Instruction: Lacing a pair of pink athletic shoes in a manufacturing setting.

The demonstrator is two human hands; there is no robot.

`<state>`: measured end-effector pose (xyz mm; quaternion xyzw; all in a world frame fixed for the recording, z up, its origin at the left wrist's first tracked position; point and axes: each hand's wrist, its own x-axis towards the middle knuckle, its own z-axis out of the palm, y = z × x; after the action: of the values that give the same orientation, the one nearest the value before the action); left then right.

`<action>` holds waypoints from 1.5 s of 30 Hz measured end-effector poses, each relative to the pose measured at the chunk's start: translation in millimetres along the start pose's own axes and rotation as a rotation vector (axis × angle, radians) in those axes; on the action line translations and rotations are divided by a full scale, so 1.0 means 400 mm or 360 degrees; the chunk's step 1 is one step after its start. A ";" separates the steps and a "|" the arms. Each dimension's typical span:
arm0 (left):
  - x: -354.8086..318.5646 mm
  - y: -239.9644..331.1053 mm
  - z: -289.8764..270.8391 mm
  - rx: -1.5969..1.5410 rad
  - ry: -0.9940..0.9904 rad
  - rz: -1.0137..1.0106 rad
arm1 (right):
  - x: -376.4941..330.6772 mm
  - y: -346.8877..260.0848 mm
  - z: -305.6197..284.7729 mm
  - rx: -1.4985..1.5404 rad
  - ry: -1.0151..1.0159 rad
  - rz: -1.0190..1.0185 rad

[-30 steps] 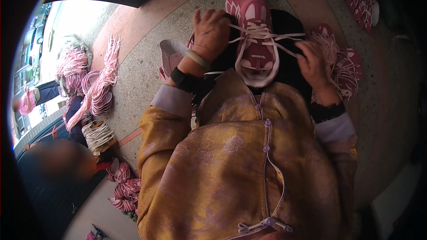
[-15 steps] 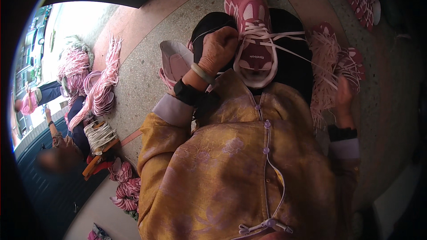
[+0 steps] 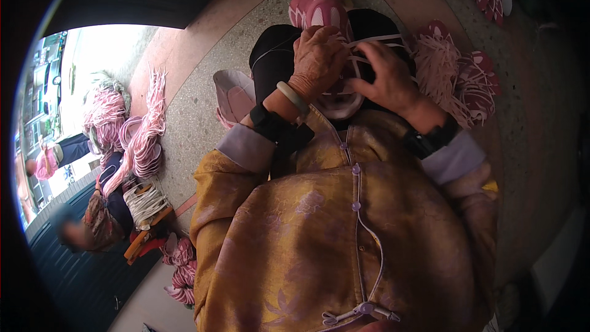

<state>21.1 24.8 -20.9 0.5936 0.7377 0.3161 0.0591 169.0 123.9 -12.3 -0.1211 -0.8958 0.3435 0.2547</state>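
Observation:
A pink and white sneaker (image 3: pixel 319 9) rests between my knees with its toe pointing away from me. My left hand (image 3: pixel 319 58) covers the lacing, its fingers bent and closed on the white shoelace; their tips are hidden. From the right, my right hand (image 3: pixel 390 77) reaches over the shoe's opening. Its thumb and fingers are spread apart, close to the loose lace (image 3: pixel 384 38) that runs off to the right over my dark trouser leg. Most of the tongue is hidden under both hands. Another pink shoe (image 3: pixel 232 95) with a pale lining stands left of my knee.
Bundled pink laces (image 3: pixel 437 55) and more laced shoe uppers (image 3: pixel 479 83) lie at the right. On the left are hanks of pink laces (image 3: pixel 144 132), a reel of white cord (image 3: pixel 146 204) and a stack of pink pieces (image 3: pixel 180 264). Another person (image 3: pixel 101 224) sits there.
My right hand has come in from the far right to the shoe. My left hand has moved from the shoe's left side onto its laces. The view has shifted slightly.

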 end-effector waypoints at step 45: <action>-0.174 -0.182 -0.170 0.0339 0.0099 -0.0333 | 0.039 0.070 0.038 0.0699 -0.0103 0.1043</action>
<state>-51.4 -72.7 -26.1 0.5062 0.8264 0.2465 0.0055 149.0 142.3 -35.1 -0.3323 -0.7225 0.5937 0.1231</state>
